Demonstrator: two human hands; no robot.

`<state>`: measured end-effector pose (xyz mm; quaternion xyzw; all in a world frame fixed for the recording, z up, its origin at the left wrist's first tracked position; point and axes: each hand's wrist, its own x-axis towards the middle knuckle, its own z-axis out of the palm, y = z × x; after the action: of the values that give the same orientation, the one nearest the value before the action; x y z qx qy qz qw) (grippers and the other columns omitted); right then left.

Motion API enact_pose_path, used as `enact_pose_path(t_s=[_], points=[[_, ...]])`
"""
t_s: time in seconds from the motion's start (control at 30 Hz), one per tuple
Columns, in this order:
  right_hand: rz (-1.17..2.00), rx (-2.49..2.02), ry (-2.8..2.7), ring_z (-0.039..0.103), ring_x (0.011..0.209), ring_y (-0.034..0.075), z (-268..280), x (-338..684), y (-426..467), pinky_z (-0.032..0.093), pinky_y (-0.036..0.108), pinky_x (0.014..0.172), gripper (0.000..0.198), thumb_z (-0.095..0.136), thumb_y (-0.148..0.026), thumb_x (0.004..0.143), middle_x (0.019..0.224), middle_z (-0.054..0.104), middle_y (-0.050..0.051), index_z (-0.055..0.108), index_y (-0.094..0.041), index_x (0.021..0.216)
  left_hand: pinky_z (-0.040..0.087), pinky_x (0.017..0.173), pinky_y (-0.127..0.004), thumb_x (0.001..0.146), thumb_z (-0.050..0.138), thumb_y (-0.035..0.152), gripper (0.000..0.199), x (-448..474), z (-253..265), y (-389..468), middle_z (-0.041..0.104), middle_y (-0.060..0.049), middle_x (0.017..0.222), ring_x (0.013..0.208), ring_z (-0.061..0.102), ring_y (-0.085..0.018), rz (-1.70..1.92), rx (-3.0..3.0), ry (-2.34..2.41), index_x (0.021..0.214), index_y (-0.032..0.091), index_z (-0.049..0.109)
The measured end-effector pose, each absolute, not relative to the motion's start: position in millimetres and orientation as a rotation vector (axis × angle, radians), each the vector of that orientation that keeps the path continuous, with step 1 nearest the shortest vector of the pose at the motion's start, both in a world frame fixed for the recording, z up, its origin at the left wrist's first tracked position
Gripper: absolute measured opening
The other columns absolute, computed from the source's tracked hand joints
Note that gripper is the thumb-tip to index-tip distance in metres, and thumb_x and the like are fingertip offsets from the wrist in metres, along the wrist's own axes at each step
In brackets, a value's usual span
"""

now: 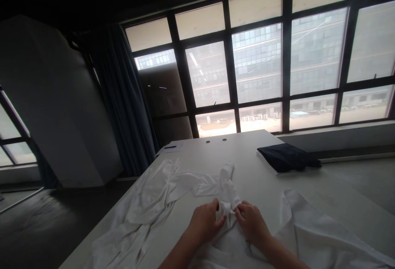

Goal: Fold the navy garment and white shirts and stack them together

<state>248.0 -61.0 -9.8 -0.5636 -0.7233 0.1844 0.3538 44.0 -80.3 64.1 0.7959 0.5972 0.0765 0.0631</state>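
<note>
Grey floor (61,215) at far left, dim, with a shiny patch. Big plain pillar (52,108) stands on it, in shadow. Next, dark blue curtain (126,96), hanging in folds beside the window.

White counter (247,154) runs from the near edge of view toward the window. On its left side: crumpled white fabric (151,195), thin, wrinkled, lying loose along the edge. Beyond that, at the far left corner, blue pen (170,147) on a sheet of paper (172,151).

A flat white strip (205,182) stretches from the crumpled fabric across to the part being handled. Left hand (206,219) comes next: thumb and forefinger parted, tips at the fabric's edge, other fingers mostly hidden; cannot tell if it grips. Two round counter inserts (224,140) sit side by side near the far edge.

White gathered cloth (227,184) is mid-counter, between the hands, bunched at the near end, its far end lying on the counter. Right hand (251,221) is pinched on its right edge, thumb and fingertips together.

Behind, the dark-framed window (286,55) shows a building (259,71) outside. Folded navy cloth (286,157) lies at the counter's right, a white edge under it. Nearer, more white material (321,232) spreads toward the bottom right corner; cannot tell if all the white is one piece.
</note>
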Motion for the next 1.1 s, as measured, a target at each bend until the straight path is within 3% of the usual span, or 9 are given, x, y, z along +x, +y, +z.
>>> enact_pose_path(t_s=[0.13,0.33,0.43,0.53,0.63,0.77,0.87,0.97,1.1], points=[[0.567,-1.394,-1.611,0.067,0.079,0.021,-13.3,255.2,-48.9,0.044,0.028,0.076,0.020,0.045,-0.027,0.086,0.084,0.072,0.005,0.064,-0.023,0.090,0.043,0.094,-0.035,0.085,0.063,0.042,0.048,81.0,50.8,-65.9,0.063,-0.010,0.123,0.114,0.057,-0.029,0.373,2.447,1.823,0.128,0.023,0.055],[0.556,-1.372,-1.420,0.050,0.050,0.017,-14.3,262.8,-45.1,0.037,0.025,0.054,0.013,0.049,-0.027,0.074,0.053,0.048,-0.007,0.056,-0.024,0.084,0.040,0.098,-0.036,0.085,0.053,0.014,0.026,89.3,17.2,-50.0,0.065,-0.011,0.115,0.112,0.056,-0.028,0.637,2.259,1.772,0.109,0.020,0.063],[0.592,-1.337,-1.401,0.045,0.049,0.015,-10.7,262.4,-47.1,0.033,0.024,0.051,0.005,0.051,-0.028,0.071,0.051,0.045,-0.008,0.052,-0.025,0.075,0.043,0.086,-0.030,0.096,0.041,0.016,0.020,78.1,12.3,-47.3,0.069,-0.009,0.102,0.099,0.063,-0.023,0.743,2.173,1.761,0.098,0.020,0.061],[0.590,-1.289,-1.349,0.041,0.048,0.014,-6.8,263.7,-48.5,0.030,0.024,0.049,0.006,0.053,-0.029,0.071,0.050,0.040,-0.009,0.049,-0.026,0.070,0.042,0.070,-0.025,0.103,0.029,0.019,0.028,69.3,12.8,-47.3,0.069,-0.004,0.088,0.080,0.065,-0.019,0.863,2.084,1.760,0.110,0.021,0.057],[0.540,-1.270,-1.246,0.039,0.049,0.014,-4.1,268.0,-48.6,0.031,0.024,0.049,0.009,0.055,-0.033,0.072,0.052,0.038,-0.009,0.049,-0.026,0.071,0.036,0.060,-0.023,0.101,0.034,0.025,0.026,65.4,14.8,-47.2,0.061,0.003,0.071,0.064,0.059,-0.017,1.045,1.967,1.715,0.118,0.022,0.055],[0.547,-1.290,-1.165,0.037,0.048,0.013,-2.8,273.9,-47.3,0.029,0.024,0.046,0.012,0.055,-0.036,0.073,0.052,0.039,-0.009,0.048,-0.026,0.071,0.033,0.060,-0.023,0.098,0.045,0.038,0.023,66.5,17.5,-45.0,0.054,0.006,0.060,0.059,0.055,-0.016,1.137,1.932,1.642,0.101,0.024,0.063],[0.509,-1.316,-1.197,0.039,0.048,0.014,-4.2,275.8,-45.3,0.030,0.024,0.048,0.011,0.054,-0.035,0.074,0.052,0.039,-0.008,0.048,-0.026,0.072,0.039,0.063,-0.024,0.103,0.033,0.045,0.040,64.4,16.1,-39.0,0.062,0.001,0.068,0.067,0.060,-0.018,1.200,1.841,1.715,0.088,0.022,0.062],[0.471,-1.410,-1.439,0.048,0.053,0.015,-7.8,275.6,-43.7,0.034,0.025,0.054,0.005,0.051,-0.027,0.075,0.054,0.049,-0.005,0.051,-0.025,0.070,0.044,0.069,-0.028,0.104,0.021,0.039,0.048,52.8,12.3,-30.3,0.065,-0.004,0.073,0.074,0.063,-0.020,1.254,1.730,1.826,0.077,0.021,0.056],[0.425,-1.502,-1.802,0.058,0.061,0.017,-11.0,271.3,-47.0,0.036,0.026,0.062,0.012,0.051,-0.017,0.076,0.064,0.062,-0.001,0.061,-0.023,0.078,0.047,0.070,-0.031,0.102,0.023,0.035,0.042,36.5,15.2,-27.5,0.064,-0.004,0.073,0.072,0.062,-0.022,1.279,1.742,1.858,0.084,0.021,0.057]])
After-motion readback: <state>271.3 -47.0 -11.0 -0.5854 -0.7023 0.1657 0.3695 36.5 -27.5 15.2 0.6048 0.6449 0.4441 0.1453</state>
